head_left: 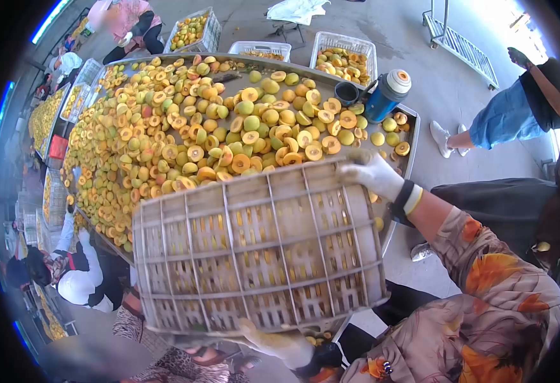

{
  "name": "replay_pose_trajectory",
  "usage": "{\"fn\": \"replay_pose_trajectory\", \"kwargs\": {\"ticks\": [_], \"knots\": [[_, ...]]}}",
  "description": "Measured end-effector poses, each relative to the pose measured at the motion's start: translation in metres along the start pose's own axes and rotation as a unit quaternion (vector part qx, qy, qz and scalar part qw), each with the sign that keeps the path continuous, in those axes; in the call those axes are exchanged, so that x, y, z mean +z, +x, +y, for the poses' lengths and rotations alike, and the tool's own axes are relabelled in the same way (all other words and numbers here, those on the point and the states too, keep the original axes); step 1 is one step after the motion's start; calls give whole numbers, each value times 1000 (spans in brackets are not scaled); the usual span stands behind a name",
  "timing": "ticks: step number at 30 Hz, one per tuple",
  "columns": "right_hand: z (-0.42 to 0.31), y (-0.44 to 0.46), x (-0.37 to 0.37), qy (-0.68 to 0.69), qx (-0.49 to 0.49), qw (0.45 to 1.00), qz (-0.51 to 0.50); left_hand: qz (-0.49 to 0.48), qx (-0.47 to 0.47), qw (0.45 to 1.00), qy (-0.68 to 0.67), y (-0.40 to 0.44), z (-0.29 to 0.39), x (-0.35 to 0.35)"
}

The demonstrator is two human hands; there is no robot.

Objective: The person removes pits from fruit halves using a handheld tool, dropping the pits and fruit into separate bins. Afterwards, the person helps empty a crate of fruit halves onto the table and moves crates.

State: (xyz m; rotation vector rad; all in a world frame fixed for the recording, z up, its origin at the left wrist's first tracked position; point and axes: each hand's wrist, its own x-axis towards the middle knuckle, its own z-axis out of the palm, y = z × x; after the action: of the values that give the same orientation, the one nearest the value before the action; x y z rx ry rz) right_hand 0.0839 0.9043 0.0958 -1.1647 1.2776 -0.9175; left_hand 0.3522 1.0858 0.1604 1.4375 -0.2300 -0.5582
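Note:
A white plastic crate is tipped up on its side over the table's near edge, its slatted underside facing me. Yellow fruit shows through its slots. My right hand, in a white glove, is closed on the crate's upper right corner. At the lower edge, my left hand, also gloved, grips the crate from below; part of its fingers is hidden. Beyond the crate, a large heap of halved peach-like fruit covers the metal table. The crate's inside is turned away from me.
A blue thermos and a dark cup stand at the table's right corner. Fruit crates line the far side. One person stands at right; another in a white cap works at left. A wheeled cart stands behind.

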Motion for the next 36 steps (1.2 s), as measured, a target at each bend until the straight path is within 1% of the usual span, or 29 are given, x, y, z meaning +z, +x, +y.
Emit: {"fn": "replay_pose_trajectory", "kwargs": {"ticks": [1,3,4,5,6,7,9,10,11,13,14,15,16,17,18,19,21,22,23,24,25,27,28,29,31,33,34,35,36], "knots": [[-4,13,-4,45,16,999,-3,-16,13,1000,-15,7,6,12],[-6,42,-8,1,2,998,67,-69,28,993,-89,27,10,40],[-9,58,-11,38,7,997,64,-99,59,990,-84,37,14,60],[-8,71,-13,78,12,995,65,-140,139,980,18,38,22,77],[-2,87,-15,241,72,967,33,-135,143,980,19,45,20,86],[6,99,-16,277,97,956,27,-175,280,918,220,56,15,90],[24,103,-15,271,142,952,32,-251,242,892,288,83,19,86],[41,100,-13,285,153,945,40,-329,217,897,202,100,25,83],[61,96,-12,299,165,939,47,-311,118,935,123,127,10,51],[81,82,-7,294,162,941,33,-209,250,920,219,146,-22,-36],[79,75,-5,294,196,935,37,-158,314,898,264,150,-36,-75],[76,69,-5,298,228,926,46,-137,271,923,234,152,-48,-88],[77,66,-6,317,212,924,36,-114,229,945,201,153,-59,-101],[79,60,-8,333,203,920,27,-111,65,987,94,143,-70,-106],[80,54,-9,345,192,918,13,-96,-101,990,-20,134,-83,-117],[86,50,-10,330,201,922,28,-116,-193,974,-8,139,-108,-129],[95,36,-7,346,193,918,28,-211,-276,926,-146,132,-127,-111],[111,29,-8,312,182,932,34,-199,-246,943,-108,129,-122,-110],[127,21,-8,243,139,959,39,-186,-214,956,-73,121,-109,-104],[124,7,-3,282,170,943,47,-174,-182,967,-36,116,-97,-95],[122,-10,5,323,199,924,57,-197,-191,961,-35,113,-88,-94],[148,-42,21,358,237,899,87,-241,-210,947,-28,108,-74,-119],[143,-66,26,381,266,881,89,-224,-216,950,-13,120,-79,-144],[131,-86,32,405,292,862,87,-244,-219,945,-14,125,-74,-158],[145,-108,43,494,314,808,69,-282,-225,933,-12,130,-57,-173],[153,-125,58,517,321,788,86,-213,-194,957,25,110,-27,-165],[156,-133,63,498,343,789,105,-206,-186,960,45,105,-18,-168],[146,-143,66,534,343,768,87,-197,-170,963,73,96,-10,-164],[154,-151,69,519,327,785,90,-192,-159,963,106,86,-7,-155]]}}
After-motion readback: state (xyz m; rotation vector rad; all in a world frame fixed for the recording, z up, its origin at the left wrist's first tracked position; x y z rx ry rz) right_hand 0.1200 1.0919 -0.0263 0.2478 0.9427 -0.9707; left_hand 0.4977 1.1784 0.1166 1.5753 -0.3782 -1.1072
